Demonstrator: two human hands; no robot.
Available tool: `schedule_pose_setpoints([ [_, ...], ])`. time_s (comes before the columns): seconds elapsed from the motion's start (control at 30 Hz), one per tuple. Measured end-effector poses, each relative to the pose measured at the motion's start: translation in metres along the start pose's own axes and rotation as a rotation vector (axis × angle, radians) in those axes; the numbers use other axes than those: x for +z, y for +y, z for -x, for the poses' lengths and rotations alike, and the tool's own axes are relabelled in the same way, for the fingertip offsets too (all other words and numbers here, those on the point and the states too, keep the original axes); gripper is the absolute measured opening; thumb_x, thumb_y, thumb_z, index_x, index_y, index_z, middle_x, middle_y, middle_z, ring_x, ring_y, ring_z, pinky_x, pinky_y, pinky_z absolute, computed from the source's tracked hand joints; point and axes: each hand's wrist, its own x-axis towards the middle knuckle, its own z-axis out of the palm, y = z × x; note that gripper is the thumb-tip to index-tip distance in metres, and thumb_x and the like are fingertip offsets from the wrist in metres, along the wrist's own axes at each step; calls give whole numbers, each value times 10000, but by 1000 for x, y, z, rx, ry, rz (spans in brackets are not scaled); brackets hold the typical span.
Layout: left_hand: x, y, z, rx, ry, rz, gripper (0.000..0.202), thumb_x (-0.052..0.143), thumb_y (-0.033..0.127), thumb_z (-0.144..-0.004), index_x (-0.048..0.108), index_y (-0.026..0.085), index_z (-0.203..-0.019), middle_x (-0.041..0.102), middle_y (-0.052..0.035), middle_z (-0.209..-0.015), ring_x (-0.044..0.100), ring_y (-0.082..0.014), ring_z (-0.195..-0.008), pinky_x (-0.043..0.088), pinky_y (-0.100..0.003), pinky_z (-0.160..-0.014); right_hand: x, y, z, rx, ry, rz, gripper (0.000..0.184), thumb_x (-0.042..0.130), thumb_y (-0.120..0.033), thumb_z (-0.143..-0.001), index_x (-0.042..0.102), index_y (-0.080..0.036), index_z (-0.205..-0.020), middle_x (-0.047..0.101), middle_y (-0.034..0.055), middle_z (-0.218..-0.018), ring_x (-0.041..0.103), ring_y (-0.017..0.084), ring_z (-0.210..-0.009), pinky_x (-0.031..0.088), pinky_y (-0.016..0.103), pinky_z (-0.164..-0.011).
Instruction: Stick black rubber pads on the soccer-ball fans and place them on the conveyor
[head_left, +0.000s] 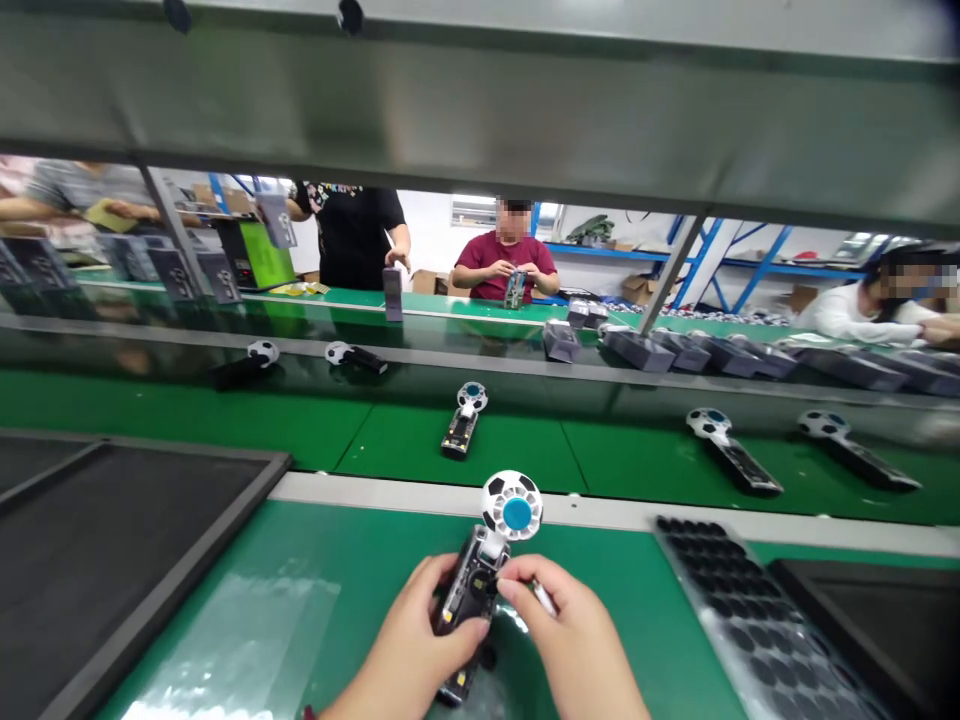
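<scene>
I hold a small handheld fan (491,560) with a football-patterned head and blue centre, its black body open so the circuit board shows. My left hand (416,640) grips the body from the left, thumb across its lower part. My right hand (570,640) touches the upper body with its fingertips and holds a thin silvery tool (544,598) between the fingers. Both hands are above the green mat near the front edge of the bench.
Several more fans lie on the green conveyor belt (420,440) beyond. A black tray (97,540) sits at left, a sheet of round dark pads (750,620) at right, a clear plastic bag (247,650) at lower left. Other people work across the line with grey boxes (645,350).
</scene>
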Motion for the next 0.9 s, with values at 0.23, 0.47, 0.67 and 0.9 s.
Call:
schedule_pose_setpoints([
  [0.23, 0, -1, 3, 42, -36, -127, 335, 581, 224, -672, 434, 193, -971, 578, -46, -880, 564, -219, -813, 434, -295, -706, 13, -4, 4, -69, 20, 85, 152, 466, -177, -767, 596, -226, -705, 586, -15, -738, 543, 149, -705, 369, 211, -650],
  [0.47, 1, 0, 3, 77, -15, -136, 331, 576, 212, -655, 466, 177, -966, 599, -39, -826, 561, -202, -781, 433, -297, -727, 14, 3, 4, -86, 0, 192, 145, 444, -194, -798, 557, -227, -713, 572, -16, -747, 544, 145, -704, 375, 207, -636],
  [0.67, 0, 2, 3, 84, 2, -130, 326, 585, 196, -646, 499, 184, -960, 626, -35, -812, 566, -190, -741, 433, -289, -728, 18, 3, 6, -131, 20, 253, 152, 417, -195, -816, 550, -230, -751, 564, -5, -773, 546, 149, -716, 388, 220, -645],
  [0.9, 0, -1, 2, 78, 0, -128, 343, 575, 163, -628, 509, 184, -964, 626, -30, -800, 559, -182, -708, 432, -293, -742, 23, 8, 7, -180, 36, 321, 168, 379, -184, -831, 536, -237, -801, 555, 1, -817, 544, 154, -713, 408, 242, -657],
])
